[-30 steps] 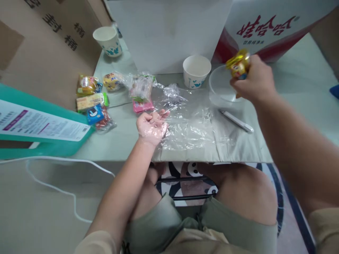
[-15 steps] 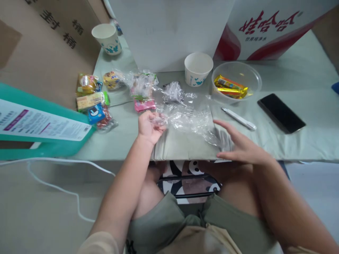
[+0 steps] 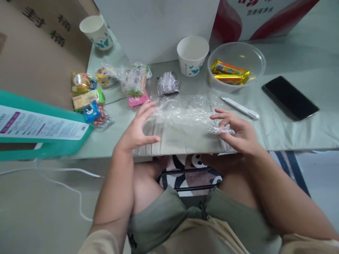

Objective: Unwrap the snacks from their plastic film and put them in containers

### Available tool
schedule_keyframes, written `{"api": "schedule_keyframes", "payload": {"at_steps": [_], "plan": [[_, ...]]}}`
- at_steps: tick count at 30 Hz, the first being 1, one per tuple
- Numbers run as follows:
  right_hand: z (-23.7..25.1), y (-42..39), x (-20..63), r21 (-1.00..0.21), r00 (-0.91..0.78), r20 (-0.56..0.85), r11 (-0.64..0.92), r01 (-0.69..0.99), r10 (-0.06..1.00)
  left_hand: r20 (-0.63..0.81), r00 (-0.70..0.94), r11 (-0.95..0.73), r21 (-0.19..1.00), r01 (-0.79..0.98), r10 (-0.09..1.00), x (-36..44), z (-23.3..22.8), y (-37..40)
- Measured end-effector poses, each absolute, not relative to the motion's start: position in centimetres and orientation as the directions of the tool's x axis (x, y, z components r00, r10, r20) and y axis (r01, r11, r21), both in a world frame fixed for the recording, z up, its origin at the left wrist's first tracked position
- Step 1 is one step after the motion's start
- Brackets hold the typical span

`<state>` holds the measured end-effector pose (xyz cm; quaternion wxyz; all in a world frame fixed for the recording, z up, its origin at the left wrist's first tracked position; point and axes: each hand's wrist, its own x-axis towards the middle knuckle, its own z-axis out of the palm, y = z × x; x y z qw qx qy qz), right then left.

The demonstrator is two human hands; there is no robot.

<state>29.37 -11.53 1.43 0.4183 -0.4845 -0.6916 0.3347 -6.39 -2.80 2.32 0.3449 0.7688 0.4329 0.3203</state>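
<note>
Clear plastic film [image 3: 182, 114], thin, crinkled and full of small glints, lies across the centre of the frame. Its long axis runs left to right, much in line with the near edge of the pale green cloth [image 3: 291, 135].

The right hand [image 3: 237, 132] is at the film's right end: fingers curled, thumb and fingertips pinched together on a bunched wad. The left hand [image 3: 136, 130] makes a wide C at the other end, thumb and fingers well spread, nothing visible in its grasp. From it the film lies directly to the right, just beside the upper fingertips (whether they touch I can't say; the stuff is nearly invisible at its margin).

Beyond the right hand, a slim white tool [image 3: 239, 107], smooth and slanting down to the right; farther right, a flat black phone [image 3: 290, 98] with a glossy face.

Above the film, a dark, squarish bundle [image 3: 168, 84] under puckered wrap. To its left, a pink packet [image 3: 137, 100] under crumpled clear wrappers.

Upper right of centre, a round translucent bowl [image 3: 253, 58] holds shiny gold packets [image 3: 233, 78]. Next to it, a matte white paper cup [image 3: 192, 61] with blue-green leaf prints.
</note>
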Motion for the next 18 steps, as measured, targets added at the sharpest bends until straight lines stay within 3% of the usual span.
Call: {"api": "schedule_keyframes", "payload": {"at_steps": [2, 5, 8, 11, 14, 18], "plan": [[1.2, -11.5, 29.9, -0.892, -0.206, 0.220, 0.282, 0.354, 0.954, 0.190, 0.428, -0.394, 0.795, 0.461, 0.884, -4.8, 2.1, -2.9], [0.6, -11.9, 31.2, -0.903, -0.281, 0.230, 0.312, 0.295, 0.932, 0.208, 0.251, -0.290, 0.888, 0.356, 0.945, -3.2, 1.6, -2.7], [-0.2, -12.3, 31.7, -0.852, -0.304, 0.212, 0.327, 0.408, 0.929, 0.209, 0.094, -0.224, 0.953, 0.201, 0.973, -3.0, 1.1, -2.2], [-0.7, -12.1, 30.9, -0.810, -0.242, 0.199, 0.299, 0.505, 0.949, 0.170, 0.039, -0.172, 0.983, 0.067, 0.985, -3.1, 1.0, -1.9], [-0.4, -11.4, 29.4, -0.879, -0.146, 0.202, 0.246, 0.408, 0.968, 0.107, 0.012, -0.107, 0.994, -0.014, 0.994, -3.0, 1.2, -2.0], [0.2, -11.1, 28.4, -0.930, 0.099, 0.088, 0.046, 0.365, 0.991, 0.003, -0.061, 0.002, 0.996, 0.091, 0.998, -3.4, 1.5, -2.2]]}}
